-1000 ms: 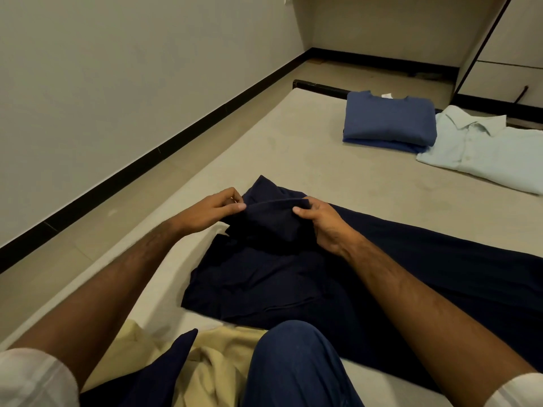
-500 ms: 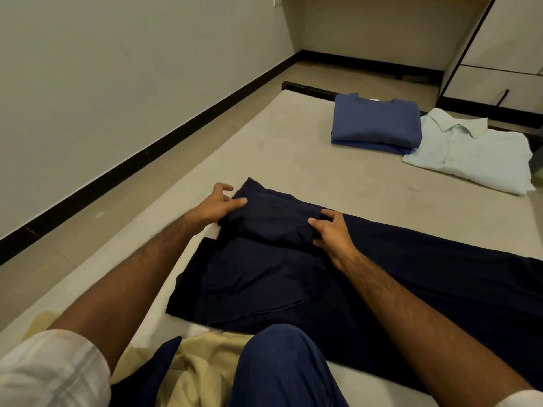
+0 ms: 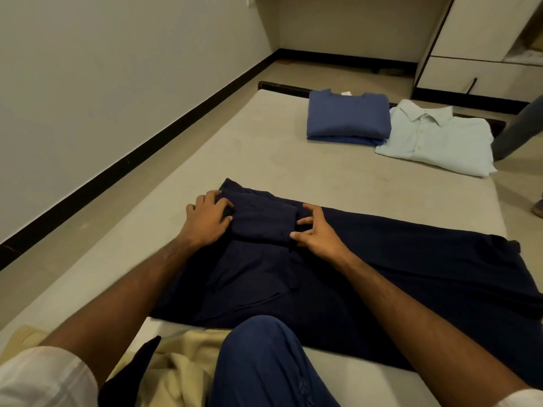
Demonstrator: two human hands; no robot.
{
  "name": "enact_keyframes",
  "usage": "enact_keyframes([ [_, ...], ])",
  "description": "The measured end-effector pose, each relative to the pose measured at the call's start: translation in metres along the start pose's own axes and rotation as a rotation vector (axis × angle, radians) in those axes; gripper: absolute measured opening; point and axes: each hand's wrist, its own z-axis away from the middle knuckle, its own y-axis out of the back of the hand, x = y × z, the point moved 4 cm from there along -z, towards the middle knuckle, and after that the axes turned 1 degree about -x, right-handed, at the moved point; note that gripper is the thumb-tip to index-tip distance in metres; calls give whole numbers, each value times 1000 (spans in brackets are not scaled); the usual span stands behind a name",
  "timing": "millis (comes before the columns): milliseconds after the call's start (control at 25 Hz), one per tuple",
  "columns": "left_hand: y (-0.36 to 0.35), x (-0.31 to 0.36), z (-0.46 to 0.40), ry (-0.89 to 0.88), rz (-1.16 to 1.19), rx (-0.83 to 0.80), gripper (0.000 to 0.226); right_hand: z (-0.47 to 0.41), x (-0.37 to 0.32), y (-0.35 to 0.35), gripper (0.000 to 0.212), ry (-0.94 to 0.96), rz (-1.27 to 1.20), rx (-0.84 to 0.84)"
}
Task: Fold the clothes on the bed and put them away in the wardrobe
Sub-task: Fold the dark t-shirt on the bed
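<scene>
Lowered since a second ago, the folded-over part of the navy garment point(image 3: 338, 268) now lies flat at frame centre on the bed point(image 3: 264, 136). Left hand point(image 3: 208, 220) presses it with relaxed fingers; right hand point(image 3: 318, 233) touches it, fingers spread.

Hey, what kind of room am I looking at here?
Most likely a bedroom: a bare mattress with a folded blue sweater and a pale shirt on it, and a wardrobe in the corner.
</scene>
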Motion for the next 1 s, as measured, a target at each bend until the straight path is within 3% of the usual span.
enact_keyframes([
  [80, 1, 40, 17, -191, 24, 59, 47, 16, 1, 16, 63, 58, 219, -11],
  [160, -15, 86, 31, -433, -41, -100, 68, 36, 13, 45, 52, 119, 459, 50],
  [280, -54, 140, 47, -594, -331, -279, 79, 81, 50, 111, 47, 131, 925, 172],
  [440, -73, 195, 47, -648, -359, -279, 86, 152, 113, 204, 78, -40, 1097, 296],
  [520, -79, 228, 44, -705, -358, -326, 85, 179, 138, 242, 77, -167, 1044, 395],
  [640, -89, 289, 43, -752, -300, -382, 78, 196, 156, 276, 57, -315, 777, 485],
  [760, -103, 355, 41, -740, -189, -402, 75, 172, 149, 307, 44, -232, 398, 571],
  [880, -113, 411, 37, -707, -82, -337, 75, 140, 139, 342, 50, -210, 207, 613],
  [1000, -121, 454, 25, -709, -26, -222, 67, 117, 142, 367, 23, -211, 20, 568],
])
